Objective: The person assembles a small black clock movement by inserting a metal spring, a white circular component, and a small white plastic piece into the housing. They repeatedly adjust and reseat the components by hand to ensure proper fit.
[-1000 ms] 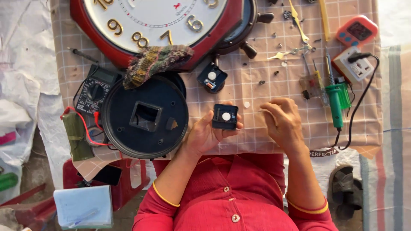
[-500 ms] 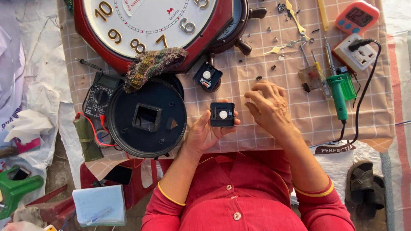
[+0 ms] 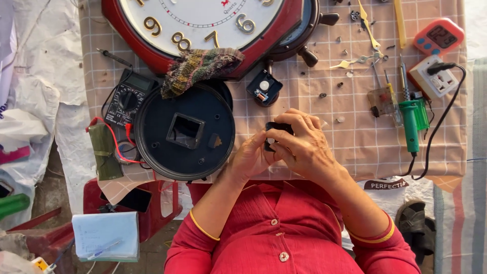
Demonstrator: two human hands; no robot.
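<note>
Clock movement (image 3: 274,133) — small black box, mostly hidden, held over the checked table (image 3: 355,142) just right of the round black clock back (image 3: 185,132); left hand (image 3: 251,157) cups it from below, right hand (image 3: 304,144) curls over it, both grips clamped on it; its axis cannot be told.

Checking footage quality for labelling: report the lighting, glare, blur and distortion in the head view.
Head view: soft, even daylight, with only short, faint shadows under the hands. Right hand and left hand show sharp, no motion blur, both closed around the small black module. Mild sheen on the clock face, no blown-out glare. Steep top-down angle; the clock is cropped at the top edge.
</note>
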